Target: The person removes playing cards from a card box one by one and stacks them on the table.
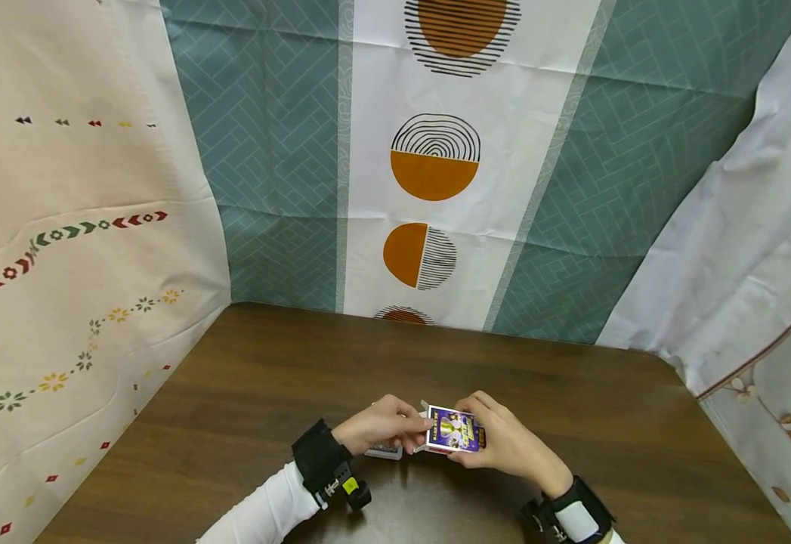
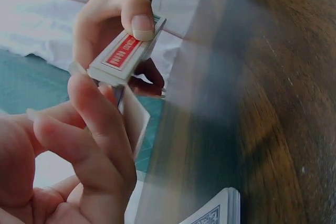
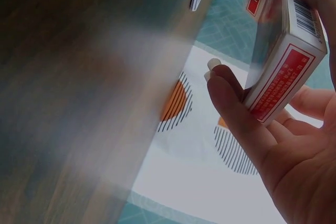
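Observation:
My right hand (image 1: 497, 434) grips a card box (image 1: 455, 429) by its right end, thumb along the near edge and fingers at the far edge. The box has a purple and yellow picture face; a red label shows on its side. At its left end a white flap (image 2: 137, 121) stands open. My left hand (image 1: 388, 423) pinches this open end, thumb tip over the picture face, its other fingers bent and partly hidden. Below the left hand, a deck of playing cards (image 1: 384, 452) lies on the table, patterned back up.
The brown wooden table (image 1: 300, 363) reaches back to a teal and white curtain (image 1: 273, 151). A cream patterned cloth (image 1: 96, 249) hangs at the left and a white cloth (image 1: 742, 249) at the right. Each wrist wears a black strap with a camera.

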Demonstrator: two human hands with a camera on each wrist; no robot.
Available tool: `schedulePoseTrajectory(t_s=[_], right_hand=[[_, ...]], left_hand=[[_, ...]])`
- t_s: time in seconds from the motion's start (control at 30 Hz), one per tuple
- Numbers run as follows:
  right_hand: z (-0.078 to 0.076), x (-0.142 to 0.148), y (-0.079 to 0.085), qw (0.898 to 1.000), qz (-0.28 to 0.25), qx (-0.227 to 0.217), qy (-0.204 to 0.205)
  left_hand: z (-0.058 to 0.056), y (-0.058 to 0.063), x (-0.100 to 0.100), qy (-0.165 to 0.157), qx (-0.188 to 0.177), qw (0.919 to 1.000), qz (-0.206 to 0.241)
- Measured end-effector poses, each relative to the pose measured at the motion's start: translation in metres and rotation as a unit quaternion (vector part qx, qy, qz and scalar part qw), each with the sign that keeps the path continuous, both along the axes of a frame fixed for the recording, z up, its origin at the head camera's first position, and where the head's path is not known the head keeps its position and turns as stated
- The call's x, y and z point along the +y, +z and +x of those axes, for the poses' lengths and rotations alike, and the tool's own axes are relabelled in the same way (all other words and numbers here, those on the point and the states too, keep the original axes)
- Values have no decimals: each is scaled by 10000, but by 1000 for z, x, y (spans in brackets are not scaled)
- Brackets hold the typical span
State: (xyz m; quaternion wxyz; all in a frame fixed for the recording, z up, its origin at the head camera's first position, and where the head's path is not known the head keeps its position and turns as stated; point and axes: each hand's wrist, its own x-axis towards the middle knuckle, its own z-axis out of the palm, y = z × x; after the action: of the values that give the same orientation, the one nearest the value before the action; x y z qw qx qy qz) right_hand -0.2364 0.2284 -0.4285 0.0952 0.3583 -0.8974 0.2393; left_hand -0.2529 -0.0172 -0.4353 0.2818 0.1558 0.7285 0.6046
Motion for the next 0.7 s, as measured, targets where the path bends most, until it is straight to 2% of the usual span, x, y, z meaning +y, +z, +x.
schedulePoseTrajectory(t_s=[0.13,0.5,0.7], right_hand=[[1,0,1,10000,-17,-35,-5],[4,-2,0,10000,-59,-6,69],[4,0,0,10000,-1,-42,-29]], left_hand=[[2,0,-1,-12,-35,10000,43],[2,3,4,148,173,9994,-250],[1,3,4,366,116,9991,-165]])
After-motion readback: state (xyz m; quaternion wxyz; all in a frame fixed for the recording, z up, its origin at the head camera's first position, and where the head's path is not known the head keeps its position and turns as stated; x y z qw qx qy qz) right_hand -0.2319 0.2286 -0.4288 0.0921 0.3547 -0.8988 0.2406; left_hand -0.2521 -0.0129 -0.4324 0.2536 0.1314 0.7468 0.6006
